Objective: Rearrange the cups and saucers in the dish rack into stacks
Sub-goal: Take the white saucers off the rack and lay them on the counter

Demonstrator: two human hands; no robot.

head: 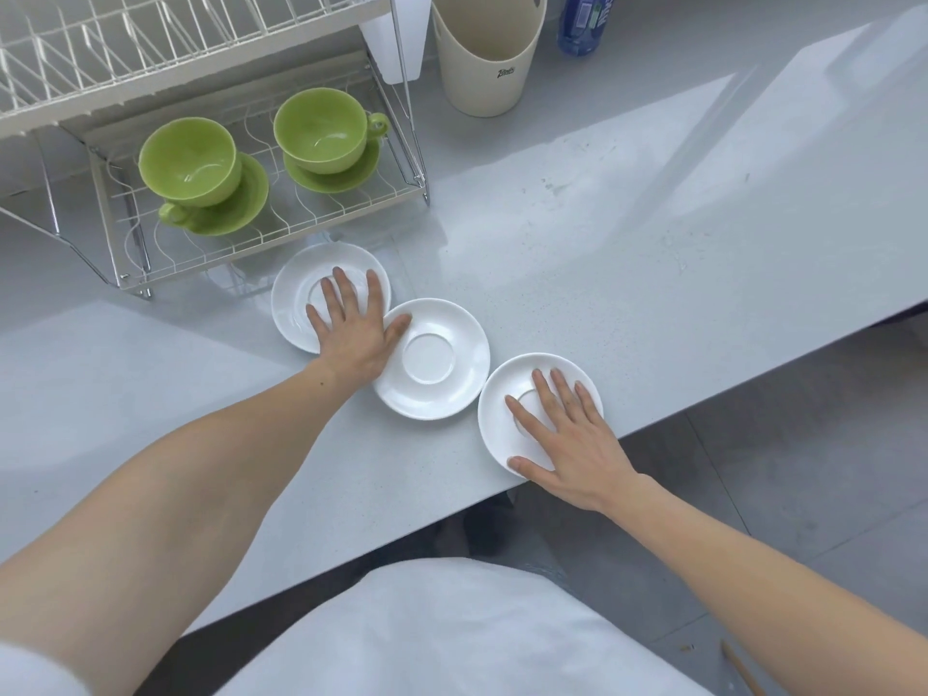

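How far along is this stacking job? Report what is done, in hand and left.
Done: nothing stacked yet. In hand: left hand and right hand lie flat on the outer two of three white saucers on the counter. Left: stacking those, plus two green cups on green saucers in the dish rack.

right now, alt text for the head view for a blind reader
A person's left hand and right hand rest flat on the two outer of three white saucers on a grey counter. Behind, two green cups sit on green saucers in a dish rack.
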